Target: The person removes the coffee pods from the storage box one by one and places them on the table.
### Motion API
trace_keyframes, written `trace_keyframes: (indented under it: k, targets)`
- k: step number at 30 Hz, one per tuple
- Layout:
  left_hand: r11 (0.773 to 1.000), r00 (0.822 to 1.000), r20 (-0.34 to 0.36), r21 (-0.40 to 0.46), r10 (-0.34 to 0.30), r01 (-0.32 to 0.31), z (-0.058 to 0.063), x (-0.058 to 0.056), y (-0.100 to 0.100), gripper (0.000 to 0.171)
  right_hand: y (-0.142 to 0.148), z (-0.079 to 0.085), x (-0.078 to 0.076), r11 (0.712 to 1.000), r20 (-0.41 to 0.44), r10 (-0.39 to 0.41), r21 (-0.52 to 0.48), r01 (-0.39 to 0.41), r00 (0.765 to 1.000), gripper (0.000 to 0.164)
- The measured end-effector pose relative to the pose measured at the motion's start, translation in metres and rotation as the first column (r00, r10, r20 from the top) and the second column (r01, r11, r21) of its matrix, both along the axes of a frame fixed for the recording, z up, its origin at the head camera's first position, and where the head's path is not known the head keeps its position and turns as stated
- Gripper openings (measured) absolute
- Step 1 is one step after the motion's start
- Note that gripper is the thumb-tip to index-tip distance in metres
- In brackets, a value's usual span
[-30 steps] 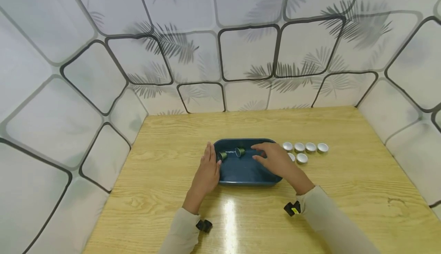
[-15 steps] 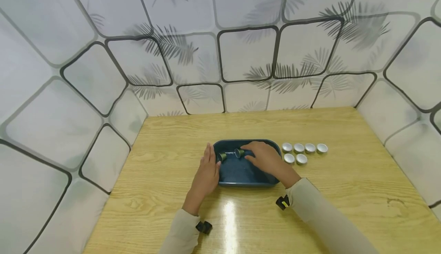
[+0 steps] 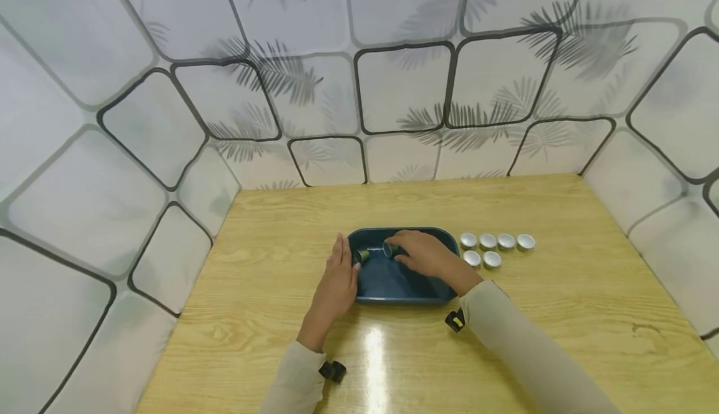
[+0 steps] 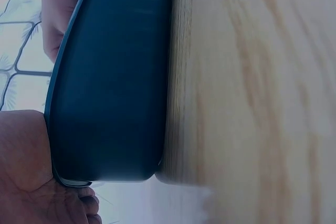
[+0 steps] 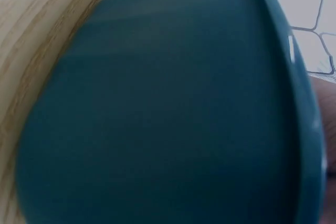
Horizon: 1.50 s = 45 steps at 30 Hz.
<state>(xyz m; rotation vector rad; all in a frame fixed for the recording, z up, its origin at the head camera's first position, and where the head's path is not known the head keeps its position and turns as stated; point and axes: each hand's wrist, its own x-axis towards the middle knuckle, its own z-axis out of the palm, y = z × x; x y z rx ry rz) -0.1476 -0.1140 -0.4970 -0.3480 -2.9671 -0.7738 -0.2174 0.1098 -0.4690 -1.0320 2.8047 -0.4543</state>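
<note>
A dark blue tray (image 3: 404,283) with raised walls stands on the wooden table. My left hand (image 3: 336,283) rests along its left end, fingers extended against the wall and thumb at the rim; the left wrist view shows this hand (image 4: 31,182) at the tray's corner. Inside the tray, my right hand (image 3: 424,255) pinches a small green cup (image 3: 389,250) lying on its side. Another small green cup (image 3: 362,255) lies on its side near the tray's left wall. In the right wrist view the tray wall (image 5: 168,103) hides most of the hand.
Right of the tray, small white cups stand upright in two rows, several in the back row (image 3: 506,241) and two in the front row (image 3: 491,260). Patterned fabric walls (image 3: 404,89) enclose the table (image 3: 269,264) at the back and both sides.
My right hand has moved left within the tray and its fingers have closed round the right-hand green cup. The left hand stays at the tray's left end.
</note>
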Motion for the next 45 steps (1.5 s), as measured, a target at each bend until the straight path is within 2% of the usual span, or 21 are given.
trace_keyframes:
  k: [10, 16, 25, 33, 45]
  targets:
    - [1.000, 1.000, -0.001, -0.002, -0.006, 0.006, -0.002, 0.000, -0.001, 0.064, -0.007, -0.001, 0.000, 0.994, -0.042, 0.090, 0.066, -0.087, 0.995, 0.044]
    - [1.000, 1.000, 0.001, -0.003, -0.010, 0.010, -0.001, 0.001, 0.000, 0.063, -0.009, -0.002, 0.000, 0.992, -0.056, 0.093, 0.096, -0.087, 0.994, 0.044]
    - [1.000, 1.000, -0.002, 0.024, -0.014, 0.014, -0.001, 0.002, 0.000, 0.063, -0.013, -0.006, 0.000, 0.976, -0.073, 0.075, 0.211, -0.058, 0.994, 0.037]
    - [1.000, 1.000, -0.013, 0.025, -0.014, 0.015, 0.000, 0.001, 0.000, 0.062, -0.012, -0.012, -0.001, 0.982, -0.087, 0.066, 0.183, -0.049, 0.994, 0.012]
    - [1.000, 1.000, -0.005, 0.015, -0.007, 0.007, -0.002, 0.001, 0.000, 0.062, -0.012, -0.012, -0.003, 0.987, -0.010, 0.057, 0.149, -0.055, 0.998, 0.017]
